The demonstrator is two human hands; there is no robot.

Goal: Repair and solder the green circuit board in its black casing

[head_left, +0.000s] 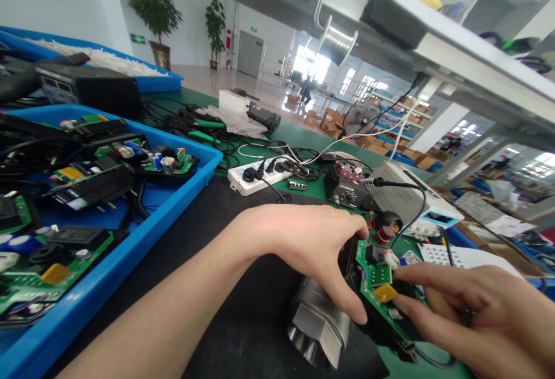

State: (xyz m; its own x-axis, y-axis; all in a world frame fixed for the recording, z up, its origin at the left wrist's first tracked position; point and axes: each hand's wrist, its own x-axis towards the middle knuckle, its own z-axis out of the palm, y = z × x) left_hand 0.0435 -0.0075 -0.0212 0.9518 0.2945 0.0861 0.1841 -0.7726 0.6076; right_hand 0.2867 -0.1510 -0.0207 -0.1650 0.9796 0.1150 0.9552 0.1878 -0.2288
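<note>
My left hand (303, 246) is curled around a black housing that carries a green circuit board (368, 280), with its thumb along the near side. The board is tilted and bears a small upright green board (380, 275), a yellow block-shaped component (385, 293) and a white connector (391, 259). From the right, my right hand (468, 309) pinches at the board's parts, thumb and forefinger close to the yellow component; what lies exactly between the fingertips is hidden. A shiny metal cylinder with flat facets (318, 327) stands under the left hand on the black mat (243, 315).
At left, a blue tray (186, 185) holds several circuit boards in black housings. Behind are a white power strip (260, 176) with plugs, tangled cables, a black control box (347, 188) and a beige bench instrument (411, 194). A solder spool (338, 43) hangs from the overhead shelf.
</note>
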